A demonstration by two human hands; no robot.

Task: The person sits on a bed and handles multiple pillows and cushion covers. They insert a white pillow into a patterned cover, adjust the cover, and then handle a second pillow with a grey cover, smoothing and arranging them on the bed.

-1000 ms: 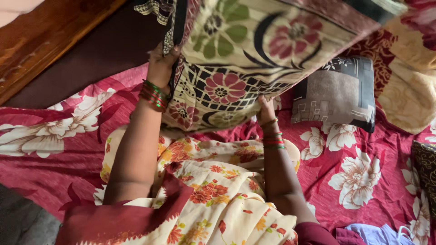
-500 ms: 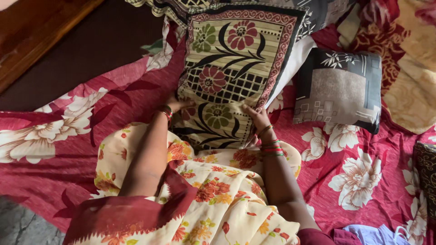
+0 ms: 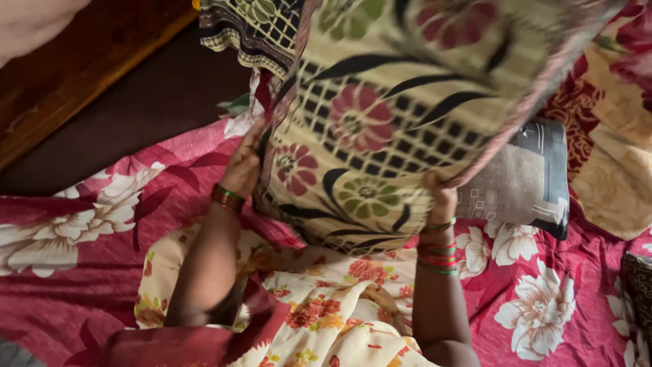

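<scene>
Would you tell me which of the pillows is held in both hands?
The large cream floral pillow, lifted off the bed; the grey-and-black pillow lies untouched on the red bedsheet.

No packages, labels, signs or screens in your view.
You see only cloth and wood here: nothing boxed, wrapped, tagged, posted or lit shows anywhere around your hands.
</scene>
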